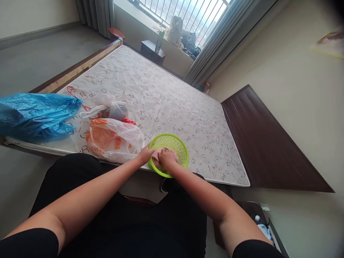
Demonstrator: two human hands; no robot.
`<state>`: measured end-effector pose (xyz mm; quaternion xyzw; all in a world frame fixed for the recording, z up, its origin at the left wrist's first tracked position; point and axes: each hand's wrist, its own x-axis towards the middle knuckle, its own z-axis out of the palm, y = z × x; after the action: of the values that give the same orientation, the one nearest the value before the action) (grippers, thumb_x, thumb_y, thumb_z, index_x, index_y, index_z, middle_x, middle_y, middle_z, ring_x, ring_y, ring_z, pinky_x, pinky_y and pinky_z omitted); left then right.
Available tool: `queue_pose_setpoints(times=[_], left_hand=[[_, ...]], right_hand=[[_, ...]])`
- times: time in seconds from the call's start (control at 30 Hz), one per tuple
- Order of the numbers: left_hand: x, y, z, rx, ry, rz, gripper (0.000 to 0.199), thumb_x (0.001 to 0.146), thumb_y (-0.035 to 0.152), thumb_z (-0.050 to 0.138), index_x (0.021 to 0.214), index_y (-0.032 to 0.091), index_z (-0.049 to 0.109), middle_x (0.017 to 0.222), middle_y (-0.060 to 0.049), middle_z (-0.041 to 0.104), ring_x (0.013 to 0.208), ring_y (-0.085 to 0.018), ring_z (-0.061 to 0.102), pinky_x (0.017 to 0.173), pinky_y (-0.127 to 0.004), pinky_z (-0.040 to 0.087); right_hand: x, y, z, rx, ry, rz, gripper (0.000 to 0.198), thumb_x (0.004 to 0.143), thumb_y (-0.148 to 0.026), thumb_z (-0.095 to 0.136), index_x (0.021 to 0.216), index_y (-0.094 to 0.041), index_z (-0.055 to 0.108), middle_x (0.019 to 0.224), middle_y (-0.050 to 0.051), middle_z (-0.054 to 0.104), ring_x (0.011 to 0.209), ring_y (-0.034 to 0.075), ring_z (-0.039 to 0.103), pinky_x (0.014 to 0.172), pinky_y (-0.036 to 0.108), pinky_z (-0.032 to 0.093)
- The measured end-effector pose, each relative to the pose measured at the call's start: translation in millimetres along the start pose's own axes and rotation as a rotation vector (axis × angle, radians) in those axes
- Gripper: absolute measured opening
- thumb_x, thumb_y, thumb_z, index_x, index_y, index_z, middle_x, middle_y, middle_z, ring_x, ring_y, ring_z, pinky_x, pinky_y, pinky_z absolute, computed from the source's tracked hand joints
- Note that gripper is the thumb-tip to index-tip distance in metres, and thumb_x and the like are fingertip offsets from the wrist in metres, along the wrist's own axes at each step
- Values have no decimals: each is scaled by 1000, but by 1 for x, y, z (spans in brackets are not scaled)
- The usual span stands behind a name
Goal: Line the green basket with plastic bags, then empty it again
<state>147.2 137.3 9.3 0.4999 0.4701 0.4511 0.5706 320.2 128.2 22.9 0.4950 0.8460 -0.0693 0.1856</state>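
Note:
A lime-green plastic basket with mesh sides rests at the near edge of the mattress, tipped toward me. My left hand grips its left rim, the thumb over the edge. Inside the basket lies a crumpled pink cloth. My right hand reaches in over the near rim with curled fingers closed on this cloth. Part of the cloth is hidden under that hand. Just left of the basket sits a white plastic bag with orange print.
A blue plastic bag and a clear knotted bag lie on the lettered mattress. The dark headboard stands at the right. A nightstand with a green bottle is beyond, below the window. Bags stand on the sill.

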Motion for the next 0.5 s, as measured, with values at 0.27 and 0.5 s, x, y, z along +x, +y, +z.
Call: queue_pose_setpoints(times=[0.27,0.5], left_hand=[[-10,6,8,57,-30,15,58,69,17,54,125,15,67,129,-12,72,128,-32,62,121,-51,40],[-23,13,16,-20,-110,91,63,67,14,54,128,17,67,135,-10,71,130,-33,61,121,-49,42]], right_hand=[[9,23,4,-82,54,-390,48,103,-16,35,147,-7,52,149,25,53,143,40,42,107,60,44],[21,58,26,-11,-7,-205,58,96,-9,41,153,-12,50,157,19,50,153,33,32,127,55,20]])
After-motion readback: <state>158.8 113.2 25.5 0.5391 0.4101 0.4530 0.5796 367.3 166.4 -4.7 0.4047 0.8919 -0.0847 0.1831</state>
